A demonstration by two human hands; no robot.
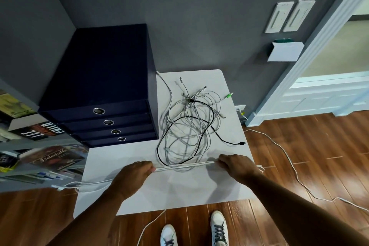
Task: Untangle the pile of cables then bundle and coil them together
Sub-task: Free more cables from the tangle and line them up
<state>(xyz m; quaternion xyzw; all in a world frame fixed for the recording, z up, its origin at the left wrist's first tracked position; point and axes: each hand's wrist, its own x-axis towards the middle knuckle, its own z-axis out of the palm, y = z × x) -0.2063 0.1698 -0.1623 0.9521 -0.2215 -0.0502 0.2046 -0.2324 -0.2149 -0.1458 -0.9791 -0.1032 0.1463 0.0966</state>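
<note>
White strands [183, 165] run taut between two closed grips. The left hand's [136, 171] fingers [149, 168] curl round one end of the span, and the right hand's [236, 166] fingers [221, 161] pinch the other. The strands lie side by side just on the near side of the pile [189, 126], over its nearest loops. Past the left hand their tails trail away from the pile toward the table [179, 197] edge.

The step looks like gathering, with several freed cables lined up into one bundle. The pile is grey and white loops with a black cable [235, 143] running through them, and it is not yet untangled. The next move would likely be to draw another cable out of the pile and lay it with the strands. That calls for one hand clamped on the bundle so it stays even. Left of the pile stands a dark drawer box [103, 86].
</note>
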